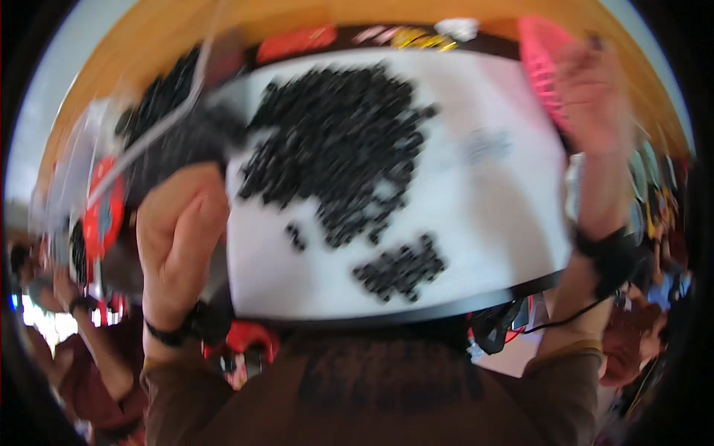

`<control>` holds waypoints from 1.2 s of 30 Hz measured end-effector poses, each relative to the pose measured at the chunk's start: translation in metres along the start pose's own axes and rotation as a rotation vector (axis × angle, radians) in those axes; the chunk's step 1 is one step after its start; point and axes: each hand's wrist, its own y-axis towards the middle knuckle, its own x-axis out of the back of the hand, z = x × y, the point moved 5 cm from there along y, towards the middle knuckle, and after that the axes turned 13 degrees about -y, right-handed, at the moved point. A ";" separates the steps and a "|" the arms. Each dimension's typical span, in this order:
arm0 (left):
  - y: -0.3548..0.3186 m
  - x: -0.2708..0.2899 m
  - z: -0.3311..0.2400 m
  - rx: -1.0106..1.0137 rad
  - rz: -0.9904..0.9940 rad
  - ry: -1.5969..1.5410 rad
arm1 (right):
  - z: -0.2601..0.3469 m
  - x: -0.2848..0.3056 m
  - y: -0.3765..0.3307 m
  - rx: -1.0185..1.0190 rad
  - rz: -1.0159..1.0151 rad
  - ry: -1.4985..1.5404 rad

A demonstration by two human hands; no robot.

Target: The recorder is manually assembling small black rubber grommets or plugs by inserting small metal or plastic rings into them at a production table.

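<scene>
Your left hand (178, 238) is closed in a fist at the left edge of the white tray (506, 223), which carries small black pieces (335, 149). Your right hand (591, 97) is raised beside a pink object (539, 63); blur hides its fingers, so I cannot tell their state.

White tray (491, 245), centre frame: smooth, matt, plastic-looking, dark rim. Black beads (335, 149) heaped on it: small, slightly glossy, likely plastic. Pink slotted piece (539, 67), upper right: bright plastic. Table (171, 30) along top: wood-toned, smooth. Brown sleeves (372, 394), bottom: matt cloth. Black wrist straps (613, 253): matt, fabric-like. Red item (104, 215), left: glossy. Blur hides finer texture.
</scene>
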 end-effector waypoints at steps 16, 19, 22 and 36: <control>-0.037 0.000 0.064 -0.006 0.340 0.389 | -0.064 -0.002 -0.006 -0.128 -0.006 -0.255; -0.037 -0.014 0.070 -0.142 0.396 0.587 | -0.151 -0.044 -0.010 -0.178 -0.117 -0.416; -0.030 -0.019 0.074 -0.144 0.469 0.595 | -0.188 -0.064 -0.022 -0.237 -0.155 -0.430; 0.028 -0.057 0.022 -0.067 0.463 -0.080 | -0.203 -0.078 -0.039 -0.260 -0.122 -0.622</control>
